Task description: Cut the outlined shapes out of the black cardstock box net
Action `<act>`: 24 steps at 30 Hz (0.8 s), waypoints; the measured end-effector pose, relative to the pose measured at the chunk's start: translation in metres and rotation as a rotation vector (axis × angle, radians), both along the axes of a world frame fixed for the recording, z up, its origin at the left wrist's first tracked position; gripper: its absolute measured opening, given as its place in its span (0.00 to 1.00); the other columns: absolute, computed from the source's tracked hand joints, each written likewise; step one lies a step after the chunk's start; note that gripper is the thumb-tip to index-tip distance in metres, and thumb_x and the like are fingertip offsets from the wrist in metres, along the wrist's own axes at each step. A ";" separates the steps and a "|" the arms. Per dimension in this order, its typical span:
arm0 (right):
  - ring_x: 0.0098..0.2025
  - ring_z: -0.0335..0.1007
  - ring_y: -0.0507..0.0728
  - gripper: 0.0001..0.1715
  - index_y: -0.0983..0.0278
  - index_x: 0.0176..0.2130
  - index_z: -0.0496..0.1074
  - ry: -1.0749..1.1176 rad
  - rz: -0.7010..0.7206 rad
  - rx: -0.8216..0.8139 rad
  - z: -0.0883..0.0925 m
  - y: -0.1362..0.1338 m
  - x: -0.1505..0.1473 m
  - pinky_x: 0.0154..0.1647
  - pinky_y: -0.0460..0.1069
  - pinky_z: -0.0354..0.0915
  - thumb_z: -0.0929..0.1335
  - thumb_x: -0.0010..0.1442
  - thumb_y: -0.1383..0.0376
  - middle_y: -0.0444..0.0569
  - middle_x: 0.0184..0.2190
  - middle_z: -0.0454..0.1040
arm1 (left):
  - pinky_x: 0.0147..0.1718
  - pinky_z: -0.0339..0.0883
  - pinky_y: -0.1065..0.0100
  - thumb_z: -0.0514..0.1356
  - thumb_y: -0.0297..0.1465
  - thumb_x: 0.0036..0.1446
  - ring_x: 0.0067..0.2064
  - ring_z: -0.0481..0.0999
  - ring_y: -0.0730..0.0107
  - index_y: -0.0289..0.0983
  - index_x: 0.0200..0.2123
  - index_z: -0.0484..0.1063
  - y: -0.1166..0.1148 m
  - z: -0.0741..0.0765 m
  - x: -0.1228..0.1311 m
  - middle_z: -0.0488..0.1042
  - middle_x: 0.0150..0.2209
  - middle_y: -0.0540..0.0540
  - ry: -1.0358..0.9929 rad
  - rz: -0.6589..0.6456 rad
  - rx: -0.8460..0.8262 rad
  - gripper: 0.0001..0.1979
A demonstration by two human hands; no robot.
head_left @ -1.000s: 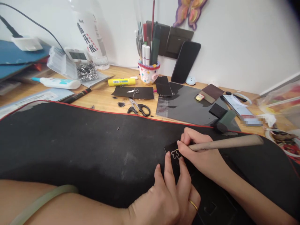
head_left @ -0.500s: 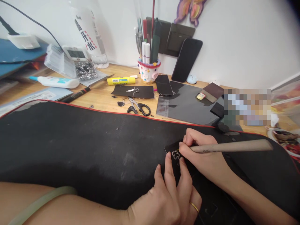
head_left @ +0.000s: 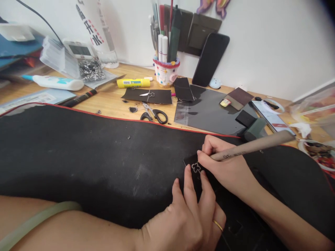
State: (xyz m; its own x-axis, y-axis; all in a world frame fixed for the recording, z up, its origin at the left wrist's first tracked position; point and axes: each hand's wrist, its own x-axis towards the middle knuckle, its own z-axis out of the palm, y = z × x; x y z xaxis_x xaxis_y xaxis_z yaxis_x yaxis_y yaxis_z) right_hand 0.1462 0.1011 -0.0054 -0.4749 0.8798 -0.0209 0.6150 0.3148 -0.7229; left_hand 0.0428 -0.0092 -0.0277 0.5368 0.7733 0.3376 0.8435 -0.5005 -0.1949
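In the lower middle, my left hand [head_left: 191, 214] lies with its fingers spread, the tips pressing on a small black sheet [head_left: 187, 161]. A pale, flower-shaped outline [head_left: 195, 167] shows on that sheet by the fingertips. Closed round a thick grey pen [head_left: 251, 148] is my right hand [head_left: 226, 167], just right of the outline. The pen slants up to the right, and its tip is mostly hidden by my fingers. Both hands rest over a black mat [head_left: 104, 150] with a red edge.
Beyond the mat lie black-handled scissors [head_left: 153, 113], a yellow glue stick [head_left: 133, 83], cut black sheets [head_left: 146, 95] and a dark sheet in a clear sleeve [head_left: 201, 111]. A pen cup [head_left: 166, 72] and a black phone [head_left: 210, 59] stand by the wall.
The view has tipped slightly down, so the desk items sit higher in the picture. My right hand has shifted a little and the pen's rear end slants higher. My left hand stays on the sheet.
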 end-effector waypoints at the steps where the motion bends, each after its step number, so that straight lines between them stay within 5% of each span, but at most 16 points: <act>1: 0.18 0.46 0.47 0.15 0.62 0.20 0.49 -0.002 -0.001 0.024 -0.001 -0.001 0.000 0.17 0.43 0.49 0.62 0.50 0.72 0.38 0.15 0.53 | 0.32 0.71 0.57 0.47 0.33 0.57 0.47 0.68 0.42 0.32 0.39 0.66 0.000 0.000 0.000 0.65 0.51 0.34 -0.010 0.000 0.004 0.13; 7: 0.18 0.49 0.47 0.16 0.62 0.19 0.48 -0.036 -0.014 0.126 -0.005 -0.005 0.003 0.19 0.44 0.51 0.61 0.49 0.73 0.39 0.16 0.55 | 0.31 0.72 0.58 0.48 0.32 0.56 0.47 0.68 0.43 0.32 0.38 0.66 0.001 0.002 -0.002 0.65 0.51 0.33 0.000 -0.009 0.009 0.12; 24: 0.17 0.45 0.47 0.18 0.62 0.19 0.47 0.006 -0.114 0.101 -0.004 -0.008 0.002 0.17 0.45 0.48 0.63 0.46 0.74 0.38 0.14 0.50 | 0.33 0.72 0.58 0.48 0.32 0.57 0.47 0.68 0.45 0.32 0.41 0.65 0.001 0.006 -0.004 0.64 0.51 0.34 0.024 -0.018 -0.030 0.13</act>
State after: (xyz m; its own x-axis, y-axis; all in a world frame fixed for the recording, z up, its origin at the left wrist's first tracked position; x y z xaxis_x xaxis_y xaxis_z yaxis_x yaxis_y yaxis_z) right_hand 0.1479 0.0930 -0.0098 -0.3716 0.9256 0.0728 0.6468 0.3143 -0.6949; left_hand 0.0386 -0.0085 -0.0213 0.5586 0.7729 0.3010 0.8294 -0.5218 -0.1994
